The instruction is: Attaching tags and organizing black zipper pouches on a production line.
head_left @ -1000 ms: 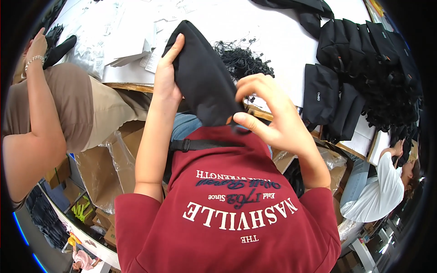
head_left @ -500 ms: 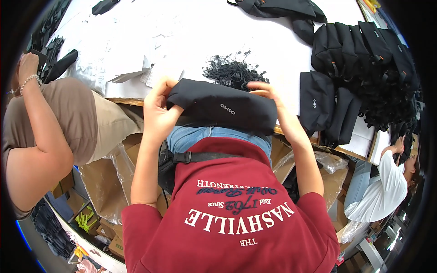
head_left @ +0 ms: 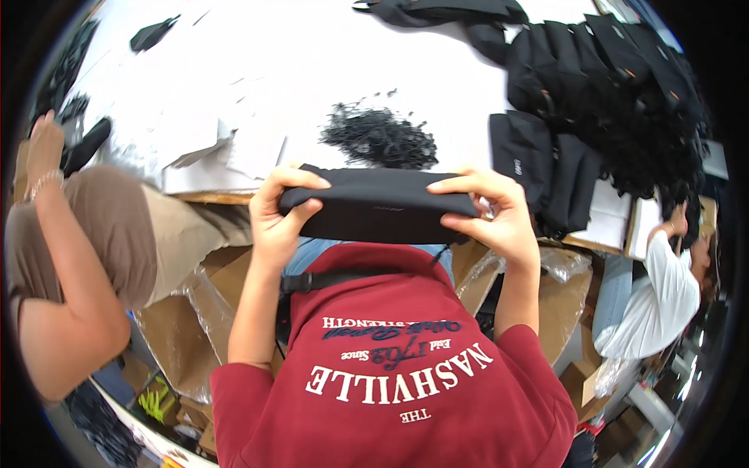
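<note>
Dark red shirt, black strap, blue denim

The person wears a dark red T-shirt [head_left: 374,441] with short, loose, plain sleeves [head_left: 538,386]. On its front, upside down in this view, run small white capitals [head_left: 415,417] at the near end, then a wide arc of bold white letters [head_left: 394,391], then smaller white lettering [head_left: 351,322] mixed with dark script [head_left: 388,356] toward the far end. A black strap [head_left: 339,278] crosses the waist, its dark buckle [head_left: 299,283] at the left. Blue jeans [head_left: 312,251] show beyond the hem [head_left: 374,249]. The left hand [head_left: 279,209] and right hand [head_left: 503,214] are bare.

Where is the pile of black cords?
In the head view, the cord pile lies on the white table, upper centre, just beyond the held black pouch.
</note>
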A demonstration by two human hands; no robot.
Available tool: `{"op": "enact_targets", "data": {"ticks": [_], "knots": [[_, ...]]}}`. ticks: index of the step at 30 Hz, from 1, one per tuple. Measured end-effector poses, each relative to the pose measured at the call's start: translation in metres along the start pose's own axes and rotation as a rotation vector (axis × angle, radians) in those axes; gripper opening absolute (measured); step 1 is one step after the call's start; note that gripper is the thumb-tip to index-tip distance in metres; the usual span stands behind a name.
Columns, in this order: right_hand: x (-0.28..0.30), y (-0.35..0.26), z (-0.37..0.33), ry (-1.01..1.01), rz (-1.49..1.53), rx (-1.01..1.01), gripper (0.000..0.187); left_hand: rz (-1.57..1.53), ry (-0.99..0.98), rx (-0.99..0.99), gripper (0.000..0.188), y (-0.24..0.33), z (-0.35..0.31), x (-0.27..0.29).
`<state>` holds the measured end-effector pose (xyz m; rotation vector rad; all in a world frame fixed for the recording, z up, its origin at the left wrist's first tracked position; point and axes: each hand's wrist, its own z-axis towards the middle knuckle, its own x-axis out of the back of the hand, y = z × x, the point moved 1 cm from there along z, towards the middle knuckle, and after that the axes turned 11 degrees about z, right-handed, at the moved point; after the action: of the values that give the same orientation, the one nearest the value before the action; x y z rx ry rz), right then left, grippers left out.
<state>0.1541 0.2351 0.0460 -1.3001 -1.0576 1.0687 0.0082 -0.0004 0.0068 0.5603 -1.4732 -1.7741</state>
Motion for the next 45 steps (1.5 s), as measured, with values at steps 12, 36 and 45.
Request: {"op": "enact_targets", "data": {"ticks": [12,36,45], "knots": [[0.135,-0.021,-0.155,1.19,-0.59,0.232,0.034,1.357,0.025,0.141,0.055,-0.071,0.009,0.069],[0.033,0.011,-0.044,0.877,-0.219,0.218,0.015,0.944,0.285,-0.277,0.016,-0.027,0.007,0.023],[-0.079,0.039,0.001,0.038,0.205,-0.11,0.03,0.044,-0.078,0.418,0.02,0.014,-0.039,-0.016]]}}
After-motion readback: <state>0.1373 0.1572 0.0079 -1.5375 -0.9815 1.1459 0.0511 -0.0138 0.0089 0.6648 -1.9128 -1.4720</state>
